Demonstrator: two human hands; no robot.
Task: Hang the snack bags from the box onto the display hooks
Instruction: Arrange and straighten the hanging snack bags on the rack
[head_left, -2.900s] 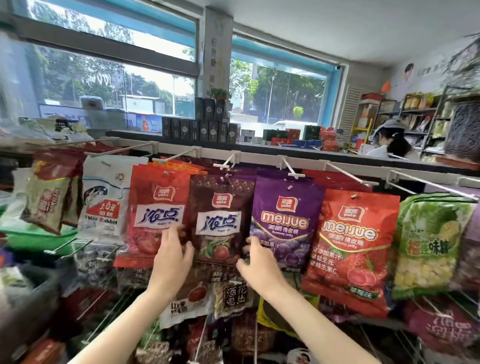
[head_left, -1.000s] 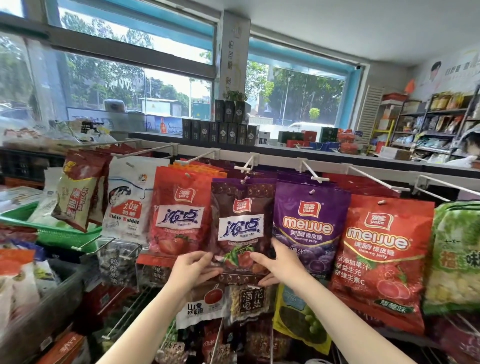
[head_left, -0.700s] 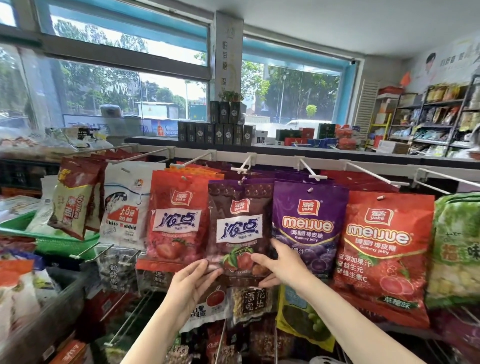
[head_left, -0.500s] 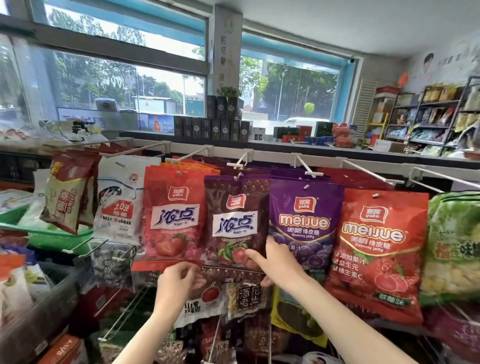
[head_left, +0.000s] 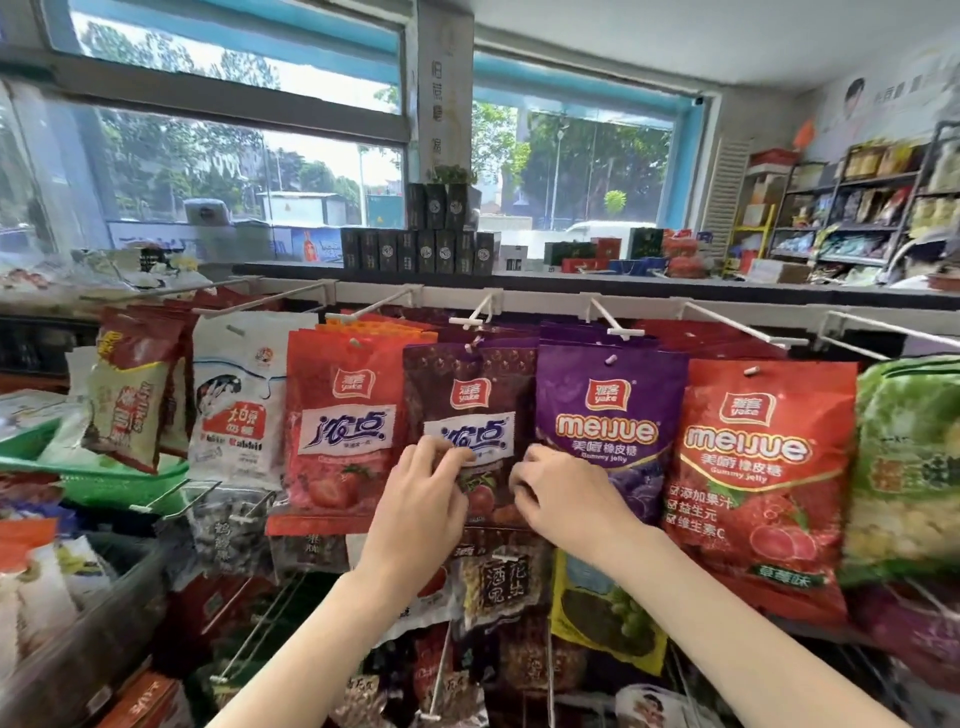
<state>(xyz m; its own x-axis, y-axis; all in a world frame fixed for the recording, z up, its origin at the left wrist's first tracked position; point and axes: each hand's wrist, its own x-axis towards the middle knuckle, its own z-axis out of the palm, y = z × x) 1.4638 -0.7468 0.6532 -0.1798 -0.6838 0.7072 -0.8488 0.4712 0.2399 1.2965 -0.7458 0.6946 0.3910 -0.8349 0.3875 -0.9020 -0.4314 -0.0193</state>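
Head view puts the dark brown snack bag (head_left: 470, 415) at the centre of the top row, hanging from the white display hook (head_left: 474, 318) between a red strawberry bag (head_left: 340, 436) and a purple Meijue bag (head_left: 608, 426), and my worry is for that hang hole. As I judge it, any downward tug or twist while both hands work the lower half could tear the punched hole or slide the whole stack forward off the hook's tip, and a sideways nudge could swing the neighbours, which overlap its edges. My left hand (head_left: 423, 504) has its fingers curled against the front of the bag just under the white label, fingertips (head_left: 447, 457) pinching or pressing the film; I cannot tell which. My right hand (head_left: 563, 499) is curled the same way at the bag's right edge, knuckles up, where it meets the purple bag, seemingly gripping that edge. Neither hand is spread flat. I see no box in this frame.
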